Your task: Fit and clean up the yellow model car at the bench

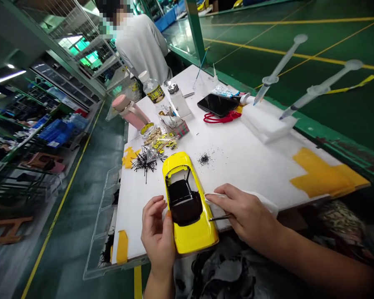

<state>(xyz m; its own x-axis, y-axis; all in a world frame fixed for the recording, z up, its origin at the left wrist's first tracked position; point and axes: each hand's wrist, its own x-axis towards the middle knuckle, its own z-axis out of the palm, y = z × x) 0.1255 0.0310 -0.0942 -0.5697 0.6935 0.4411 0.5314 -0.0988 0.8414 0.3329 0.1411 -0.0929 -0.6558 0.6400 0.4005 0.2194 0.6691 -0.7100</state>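
A yellow model car body [195, 238] with a black roof lies on the white board, near its front edge. My left hand [158, 232] grips its left side, thumb against the edge and fingers curled. Over on the right, my right hand [243, 211] is closed around a thin dark metal tool [220, 217], whose tip points at the car's side; its exact kind is unclear. White cloth or tissue [268, 202] shows beneath that hand, and some of it reaches the index fingertip by the car.
Black specks [203, 158] and thin black sticks [145, 161] lie beyond the car. Behind are a pink flask [134, 114], a clear bottle [154, 89], a phone [218, 104], and two syringes stuck in white foam [266, 122]. A person [143, 43] sits at the far end.
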